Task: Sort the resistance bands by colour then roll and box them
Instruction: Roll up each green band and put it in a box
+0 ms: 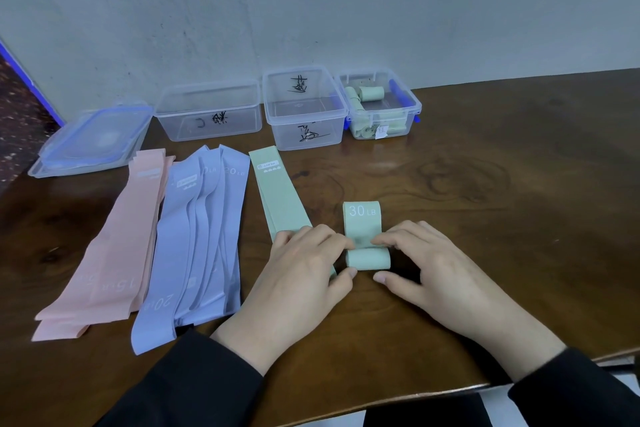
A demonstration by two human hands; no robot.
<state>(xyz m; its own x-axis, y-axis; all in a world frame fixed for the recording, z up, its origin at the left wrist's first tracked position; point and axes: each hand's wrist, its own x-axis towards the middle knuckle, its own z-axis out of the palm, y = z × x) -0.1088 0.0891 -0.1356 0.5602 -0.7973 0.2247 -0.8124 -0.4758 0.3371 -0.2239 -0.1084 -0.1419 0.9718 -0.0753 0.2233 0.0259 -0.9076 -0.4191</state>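
A green band marked 30 LB lies in front of me, its near end wound into a roll. My left hand and my right hand pinch that roll from either side, fingertips on top and thumbs at its near side. Another green band lies flat to the left, its near end under my left hand. Several purple bands and several pink bands lie in piles further left. A clear box at the back right holds green rolls.
Two clear boxes with black scribbles stand at the back against the wall. Stacked lids lie at the back left. The wooden table's front edge runs near my sleeves.
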